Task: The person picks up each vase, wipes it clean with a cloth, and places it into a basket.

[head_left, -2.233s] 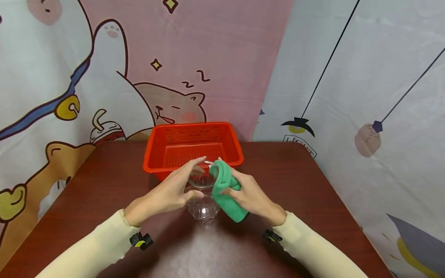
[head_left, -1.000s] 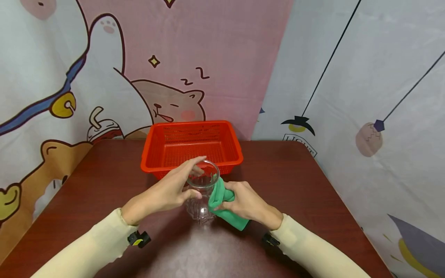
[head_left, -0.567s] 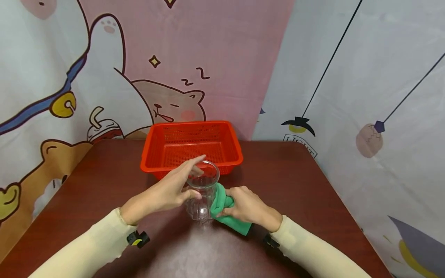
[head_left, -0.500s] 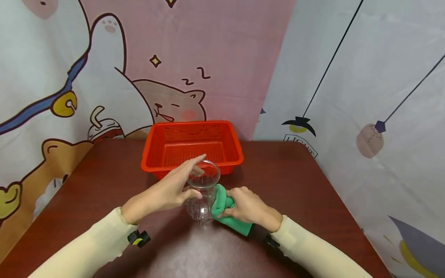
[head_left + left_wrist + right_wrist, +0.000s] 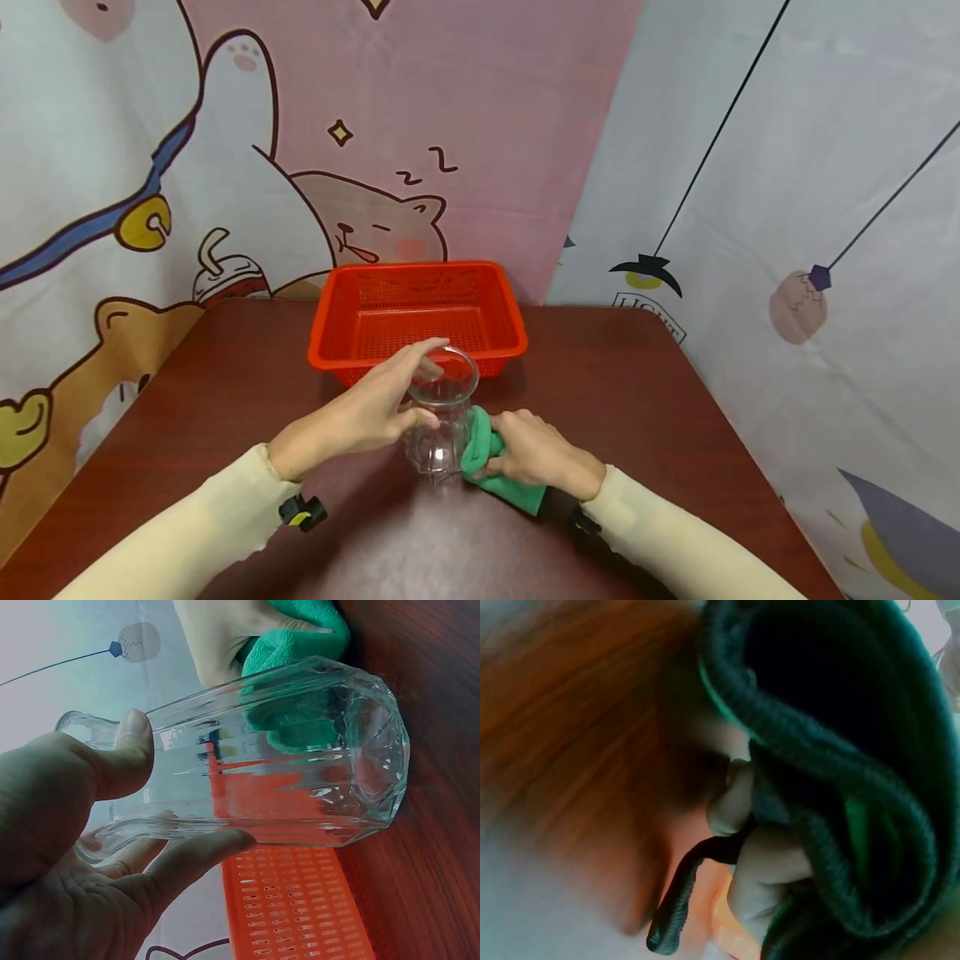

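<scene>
In the head view, the glass vase [image 5: 441, 442] stands in the middle of the frame, between the two hands and just in front of the red basket [image 5: 416, 329], its long axis close to upright and its mouth toward the top of the frame. The left hand [image 5: 367, 408] is the nearer, coming in from the lower left with thumb and fingers curled round the neck; the right hand [image 5: 536, 450], at lower right, is bunched on a green cloth [image 5: 477, 446] that lies against the vase's lower right side. Whether the base rests on the table [image 5: 600, 375] I cannot tell. On the backdrop [image 5: 510, 125], "LIGHT" reads right of centre, partly cut off by the table edge, and two letters "Z" sit above a printed sleeping animal. In the left wrist view, the vase's axis runs left to right, slightly tilted, mouth in the grip at left and faceted base toward the table at right; the cloth shows at the top, partly through the glass. In the right wrist view, dark folds of cloth fill the right side, fingers gripping them near the centre; the vase cannot be made out with certainty. No brand or label is legible on vase, cloth or basket.
</scene>
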The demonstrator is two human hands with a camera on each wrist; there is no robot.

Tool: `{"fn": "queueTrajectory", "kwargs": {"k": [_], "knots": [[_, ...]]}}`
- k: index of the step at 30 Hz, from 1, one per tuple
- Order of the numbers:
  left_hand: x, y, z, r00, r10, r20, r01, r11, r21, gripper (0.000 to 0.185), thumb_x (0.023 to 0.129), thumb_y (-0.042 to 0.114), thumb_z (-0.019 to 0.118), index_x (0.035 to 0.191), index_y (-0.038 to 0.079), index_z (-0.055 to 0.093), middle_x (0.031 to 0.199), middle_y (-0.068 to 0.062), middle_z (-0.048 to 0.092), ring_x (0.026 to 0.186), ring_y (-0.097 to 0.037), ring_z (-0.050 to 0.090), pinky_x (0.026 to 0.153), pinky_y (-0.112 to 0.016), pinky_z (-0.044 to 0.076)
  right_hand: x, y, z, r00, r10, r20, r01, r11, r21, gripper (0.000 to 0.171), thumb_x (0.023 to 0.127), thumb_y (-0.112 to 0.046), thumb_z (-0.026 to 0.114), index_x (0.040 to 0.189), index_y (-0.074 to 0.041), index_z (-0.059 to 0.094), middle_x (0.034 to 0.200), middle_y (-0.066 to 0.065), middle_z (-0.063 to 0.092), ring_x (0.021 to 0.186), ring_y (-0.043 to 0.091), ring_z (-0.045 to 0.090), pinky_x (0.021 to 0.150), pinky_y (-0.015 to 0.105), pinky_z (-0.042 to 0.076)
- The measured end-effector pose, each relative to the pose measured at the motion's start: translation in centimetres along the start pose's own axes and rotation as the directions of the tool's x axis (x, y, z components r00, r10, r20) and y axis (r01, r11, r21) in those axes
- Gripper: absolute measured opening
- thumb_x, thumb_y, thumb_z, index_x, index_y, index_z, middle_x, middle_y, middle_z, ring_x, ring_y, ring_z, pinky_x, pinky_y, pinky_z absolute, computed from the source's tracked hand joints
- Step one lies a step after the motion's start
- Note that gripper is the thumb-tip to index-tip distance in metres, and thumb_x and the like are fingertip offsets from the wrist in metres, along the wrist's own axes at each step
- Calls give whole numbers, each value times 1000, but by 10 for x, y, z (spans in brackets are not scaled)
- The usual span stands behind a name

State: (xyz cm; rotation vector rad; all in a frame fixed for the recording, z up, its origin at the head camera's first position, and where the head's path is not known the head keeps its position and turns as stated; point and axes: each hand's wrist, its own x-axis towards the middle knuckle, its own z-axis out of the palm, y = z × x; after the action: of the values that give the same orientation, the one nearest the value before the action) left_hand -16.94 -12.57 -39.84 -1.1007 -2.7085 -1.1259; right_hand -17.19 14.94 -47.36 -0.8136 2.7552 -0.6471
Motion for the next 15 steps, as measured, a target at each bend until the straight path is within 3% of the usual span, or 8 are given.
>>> {"fn": "queueTrajectory", "kwargs": {"k": [6,15], "knots": [[-1,-1,3,999,46,-1,-46,999,-1,103,81,18,89,161,19,25,134,-10,60,122,-26,62,76,-40,59,-2,0,3,999,-50,14,49,998,32,38,72,-52,92,94,-35,67,75,-19,63,68,5,59,64,26,51],[1,0,0,999,36,-8,-36,999,14,103,81,16,90,161,21,25,133,-9,61,120,-26,62,73,-35,57,-1,1,1,998,-61,-15,62,995,84,35,73,-50,92,92,-36,66,69,-20,60,62,2,55,60,25,49]]}}
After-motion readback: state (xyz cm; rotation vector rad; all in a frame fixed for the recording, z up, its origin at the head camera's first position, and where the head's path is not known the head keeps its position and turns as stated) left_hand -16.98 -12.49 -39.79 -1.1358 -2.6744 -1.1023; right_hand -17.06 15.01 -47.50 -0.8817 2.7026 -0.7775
